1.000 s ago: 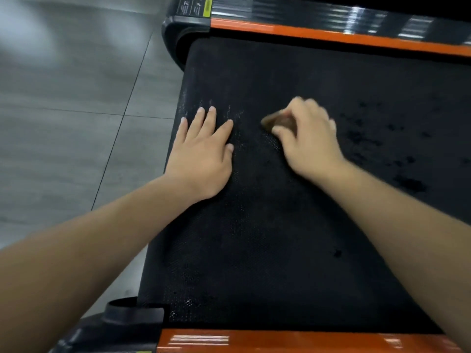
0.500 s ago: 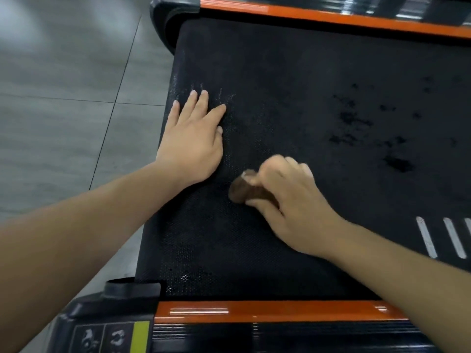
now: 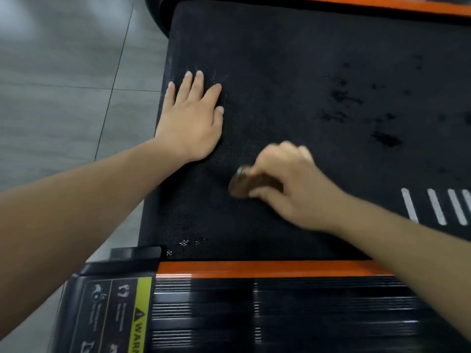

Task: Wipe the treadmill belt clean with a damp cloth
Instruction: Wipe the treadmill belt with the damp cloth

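The left hand (image 3: 193, 121) is lying flat with straight fingers on the black treadmill belt (image 3: 305, 59). The right hand (image 3: 293, 184) is pressing a brown cloth (image 3: 244, 184) onto the belt nearby, its grip curled tight around it.

Bare belt (image 3: 293, 59) beyond left hand (image 3: 193, 121)
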`<state>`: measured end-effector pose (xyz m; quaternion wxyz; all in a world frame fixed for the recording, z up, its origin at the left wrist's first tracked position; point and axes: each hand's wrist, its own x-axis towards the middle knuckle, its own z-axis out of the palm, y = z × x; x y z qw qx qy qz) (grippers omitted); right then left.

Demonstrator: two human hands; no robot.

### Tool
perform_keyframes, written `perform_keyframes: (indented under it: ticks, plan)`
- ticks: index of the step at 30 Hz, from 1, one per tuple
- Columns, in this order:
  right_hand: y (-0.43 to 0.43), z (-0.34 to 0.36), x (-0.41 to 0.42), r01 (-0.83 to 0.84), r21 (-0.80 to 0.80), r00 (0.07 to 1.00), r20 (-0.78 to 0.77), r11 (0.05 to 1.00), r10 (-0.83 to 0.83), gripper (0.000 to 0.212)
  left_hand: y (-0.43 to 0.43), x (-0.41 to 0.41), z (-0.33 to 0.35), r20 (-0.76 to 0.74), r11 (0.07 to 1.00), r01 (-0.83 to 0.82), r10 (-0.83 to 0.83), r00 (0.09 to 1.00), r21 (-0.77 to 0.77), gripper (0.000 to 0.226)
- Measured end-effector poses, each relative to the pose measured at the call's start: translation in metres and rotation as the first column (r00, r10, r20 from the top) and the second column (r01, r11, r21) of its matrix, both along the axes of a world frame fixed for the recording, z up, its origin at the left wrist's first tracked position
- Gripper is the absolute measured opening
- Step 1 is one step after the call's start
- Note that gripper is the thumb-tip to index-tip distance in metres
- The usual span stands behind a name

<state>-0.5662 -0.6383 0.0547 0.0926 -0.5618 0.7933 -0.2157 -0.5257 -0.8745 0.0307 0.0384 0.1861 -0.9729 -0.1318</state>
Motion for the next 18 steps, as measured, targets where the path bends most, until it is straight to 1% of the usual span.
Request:
perform_keyframes:
  ticks: [1,3,4,5,8,9,10,11,13,14,15,16,17,18]
  plan:
    - [-0.004,-0.001,-0.016,0.101,-0.013,0.994,-0.028,0.995,-0.101,0.018,0.000,0.000,0.000,0.003,1.000,-0.002,0.002,1.000,0.000,0.053]
    - [-0.007,-0.002,-0.032,0.276,-0.061,0.961,-0.011,0.959,-0.277,0.020,0.001,0.001,0.001,0.012,1.000,-0.008,0.008,1.000,0.009,0.053]
    - [-0.004,-0.003,-0.028,0.296,-0.079,0.955,0.009,0.952,-0.296,0.019,0.002,0.001,0.002,0.015,1.000,-0.011,0.010,1.000,0.012,0.053]
    - [0.001,-0.003,-0.017,0.255,-0.085,0.967,0.030,0.963,-0.253,0.018,0.002,0.002,0.002,0.016,1.000,-0.011,0.011,1.000,0.014,0.053]
    - [0.023,-0.003,0.020,0.004,-0.027,0.995,0.101,1.000,-0.001,0.018,0.002,0.000,0.002,0.016,1.000,-0.019,0.019,1.000,0.022,0.053]
    - [0.026,-0.002,0.015,-0.031,-0.006,0.994,0.103,0.999,0.032,0.020,0.003,0.000,0.004,0.020,0.999,-0.028,0.028,0.999,0.027,0.053]
    - [0.026,-0.002,0.002,-0.019,-0.003,0.998,0.064,1.000,0.020,0.020,0.005,0.000,0.005,0.022,0.999,-0.038,0.037,0.999,0.027,0.053]
    - [0.023,-0.003,-0.016,0.051,-0.017,0.999,0.008,0.999,-0.051,0.020,0.007,-0.002,0.007,0.021,0.999,-0.042,0.042,0.999,0.021,0.054]
    - [0.018,-0.002,-0.056,0.285,-0.064,0.954,-0.082,0.956,-0.290,0.021,0.014,-0.004,0.009,0.012,1.000,-0.023,0.023,1.000,0.002,0.053]
    - [0.018,-0.002,-0.066,0.382,-0.089,0.918,-0.081,0.920,-0.388,0.021,0.017,-0.006,0.009,0.005,1.000,-0.003,0.003,1.000,-0.001,0.052]
    - [0.019,-0.003,-0.065,0.426,-0.104,0.899,-0.064,0.899,-0.434,0.020,0.018,-0.009,0.009,0.003,1.000,0.016,-0.016,1.000,0.006,0.051]
    - [0.021,-0.004,-0.055,0.412,-0.114,0.907,-0.042,0.904,-0.419,0.019,0.019,-0.015,0.009,0.001,0.999,0.028,-0.028,1.000,0.018,0.051]
    - [0.024,-0.006,-0.037,0.341,-0.116,0.938,-0.022,0.933,-0.346,0.019,0.019,-0.021,0.009,0.001,0.999,0.033,-0.033,0.999,0.030,0.051]
    - [0.027,-0.006,-0.018,0.234,-0.106,0.972,-0.002,0.966,-0.236,0.020,0.019,-0.028,0.009,0.005,0.999,0.028,-0.028,1.000,0.045,0.052]
